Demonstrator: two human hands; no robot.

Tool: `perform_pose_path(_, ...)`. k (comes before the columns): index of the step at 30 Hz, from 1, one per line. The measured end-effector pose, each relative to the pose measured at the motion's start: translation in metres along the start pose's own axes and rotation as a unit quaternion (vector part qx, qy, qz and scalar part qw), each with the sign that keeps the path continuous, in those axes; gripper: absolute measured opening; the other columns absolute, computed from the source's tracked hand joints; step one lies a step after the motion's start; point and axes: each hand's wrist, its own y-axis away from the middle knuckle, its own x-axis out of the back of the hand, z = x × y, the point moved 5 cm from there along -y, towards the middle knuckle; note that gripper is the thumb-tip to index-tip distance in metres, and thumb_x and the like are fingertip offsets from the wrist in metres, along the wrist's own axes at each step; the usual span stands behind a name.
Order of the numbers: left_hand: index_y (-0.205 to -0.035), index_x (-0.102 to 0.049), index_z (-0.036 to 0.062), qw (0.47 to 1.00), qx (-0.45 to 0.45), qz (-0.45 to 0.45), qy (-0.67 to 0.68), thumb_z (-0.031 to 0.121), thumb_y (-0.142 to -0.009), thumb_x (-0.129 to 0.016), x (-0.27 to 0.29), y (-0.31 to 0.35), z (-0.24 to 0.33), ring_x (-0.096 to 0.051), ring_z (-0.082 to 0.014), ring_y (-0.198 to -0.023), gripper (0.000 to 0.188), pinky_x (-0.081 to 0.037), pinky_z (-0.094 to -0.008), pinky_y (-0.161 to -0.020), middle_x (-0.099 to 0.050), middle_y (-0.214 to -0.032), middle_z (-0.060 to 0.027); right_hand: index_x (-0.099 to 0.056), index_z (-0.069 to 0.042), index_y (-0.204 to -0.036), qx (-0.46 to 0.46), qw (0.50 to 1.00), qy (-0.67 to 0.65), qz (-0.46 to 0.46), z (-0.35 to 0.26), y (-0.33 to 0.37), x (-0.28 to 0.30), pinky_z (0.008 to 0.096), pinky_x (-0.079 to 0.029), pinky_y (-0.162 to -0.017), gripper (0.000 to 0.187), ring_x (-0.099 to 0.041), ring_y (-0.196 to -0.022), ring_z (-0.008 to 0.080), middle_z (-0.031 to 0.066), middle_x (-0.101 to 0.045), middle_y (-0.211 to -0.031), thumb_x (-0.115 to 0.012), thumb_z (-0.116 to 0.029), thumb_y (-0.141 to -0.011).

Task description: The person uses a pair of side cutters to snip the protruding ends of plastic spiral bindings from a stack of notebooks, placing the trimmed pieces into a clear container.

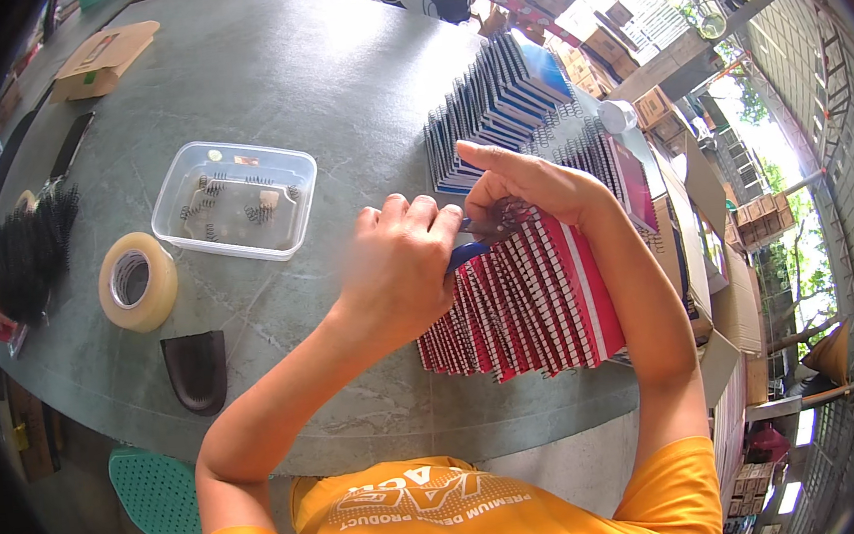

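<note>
Head view: a green-grey table (pixel 316 65) is shown from above, with both bare hands brought together right of centre, over the upper end of a row of red spiral notebooks (pixel 540 298). A blue-handled hand tool (pixel 466 255), perhaps pliers or cutters, is held in the left hand (pixel 401 254), whose fingers are wrapped around it; its tip cannot be made out. By the right hand (pixel 551 185) the thumb is lifted well clear and the fingers are curled down beside a dark tangle of coil; whether anything is gripped there cannot be told. Beyond the hands, blue spiral notebooks (pixel 499 96) are stacked. To the left, short black coil pieces (pixel 260 214) are contained in a clear plastic tub (pixel 225 249), with a roll of tape (pixel 157 300) placed near it. From these offcuts, the step in hand is judged to be the trimming or bending of the red notebooks' coil ends. For the next move, the coil end would need to be steadied by the right hand while the tool is squeezed, with the covers kept unmarked.
</note>
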Motion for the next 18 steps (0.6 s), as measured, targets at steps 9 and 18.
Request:
perform_pose_path(9,-0.102,-0.058,0.0004,0.997,0.025,-0.06,0.052,0.011,-0.068,-0.067,-0.019,-0.003,-0.008,-0.058,-0.0321,-0.082,0.037,-0.046,-0.0407,-0.074,-0.058,-0.088,-0.0143,-0.063,0.001,-0.073,0.0,0.999,0.032,0.02,-0.003,0.001,-0.001,0.0185,-0.041,-0.054,0.079,-0.05,-0.054,0.0062,0.004,-0.059,-0.064,-0.031,-0.071,-0.085)
perform_pose_path(18,-0.114,-0.055,0.0009,1.0,-0.01,0.01,-0.012,0.017,-0.071,-0.068,0.004,-0.005,0.005,-0.053,-0.0261,-0.097,0.048,-0.037,-0.0419,-0.084,-0.058,-0.1,-0.0104,-0.064,0.003,-0.078,-0.003,0.999,-0.039,0.038,-0.008,0.005,-0.009,0.0182,-0.043,-0.053,0.079,-0.053,-0.054,0.0066,0.0039,-0.061,-0.068,-0.034,-0.07,-0.085)
